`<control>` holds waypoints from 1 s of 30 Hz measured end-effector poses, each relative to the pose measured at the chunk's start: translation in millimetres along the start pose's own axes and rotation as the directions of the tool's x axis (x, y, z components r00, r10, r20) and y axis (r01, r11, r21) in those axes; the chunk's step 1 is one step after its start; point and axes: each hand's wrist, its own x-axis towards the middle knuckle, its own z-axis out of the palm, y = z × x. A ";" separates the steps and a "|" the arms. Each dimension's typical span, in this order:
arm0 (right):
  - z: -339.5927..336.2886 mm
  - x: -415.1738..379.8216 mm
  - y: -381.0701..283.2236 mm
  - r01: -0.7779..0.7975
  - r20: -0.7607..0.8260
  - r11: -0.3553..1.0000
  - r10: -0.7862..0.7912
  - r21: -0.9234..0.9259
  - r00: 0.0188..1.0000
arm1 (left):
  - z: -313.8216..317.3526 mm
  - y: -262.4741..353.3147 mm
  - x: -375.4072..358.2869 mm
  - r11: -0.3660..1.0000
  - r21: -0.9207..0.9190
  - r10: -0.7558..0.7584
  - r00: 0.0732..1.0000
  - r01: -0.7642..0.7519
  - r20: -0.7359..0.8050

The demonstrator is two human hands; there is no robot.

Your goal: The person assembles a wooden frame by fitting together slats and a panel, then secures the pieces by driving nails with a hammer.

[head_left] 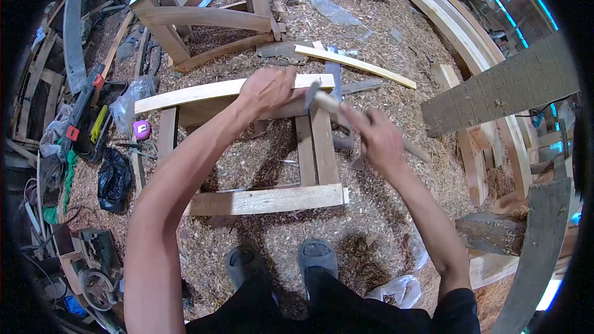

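A wooden frame (266,201) lies on the shaving-covered ground in front of my feet. My left hand (268,91) is closed on its far rail (204,93), close to the right end; what its fingers pinch there is too small to make out. In my right hand (378,139) is a hammer (328,101), gripped by its wooden handle. The hammer head is at the far right corner of the frame, just right of my left hand. Two upright pieces (323,148) join the far and near rails below the hammer.
Another wooden frame (216,17) stands beyond, at the upper left. A pale strip (359,67) lies past the hammer. At left are a pink tape measure (142,129), a black bag (114,179) and a saw (83,111). Thick boards (501,86) rise on the right.
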 end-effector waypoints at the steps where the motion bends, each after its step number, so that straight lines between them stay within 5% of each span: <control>1: -1.4 -1.8 0.4 -0.001 -0.003 1.000 0.001 0.003 1.000 | -0.8 1.2 -0.1 1.000 0.014 -0.007 1.000 0.007 0.000; 13: 1.7 1.2 10.3 0.114 -0.010 0.992 -0.113 0.058 0.994 | -1.6 -2.3 1.2 1.000 0.007 -0.011 1.000 0.011 0.012; 17: -13.3 12.9 1.3 -0.107 0.147 0.988 0.090 0.110 0.985 | -4.4 -0.3 -0.8 1.000 0.021 0.013 1.000 -0.013 0.008; 19: -12.0 20.3 -8.4 -0.274 0.074 0.806 0.278 0.524 0.958 | -7.0 5.3 -0.6 0.999 0.021 -0.041 0.997 0.040 0.062; 20: -6.7 25.1 -11.6 -0.275 0.075 0.805 0.278 0.526 0.958 | -5.9 4.5 -2.0 0.999 0.021 -0.042 0.997 0.041 0.064; 22: 6.9 44.6 -7.5 -0.496 0.166 0.649 0.502 0.577 0.849 | -4.0 2.3 0.0 0.986 -0.047 0.153 0.976 -0.162 -0.154; 25: 16.1 73.7 0.8 -0.516 0.226 0.566 0.504 0.642 0.834 | -5.2 12.0 16.4 0.944 -0.196 0.227 0.954 -0.265 -0.195; 30: 16.8 91.3 2.6 -0.564 0.288 0.573 0.503 0.595 0.815 | -8.7 20.2 35.5 0.909 -0.412 0.078 0.996 -0.058 0.032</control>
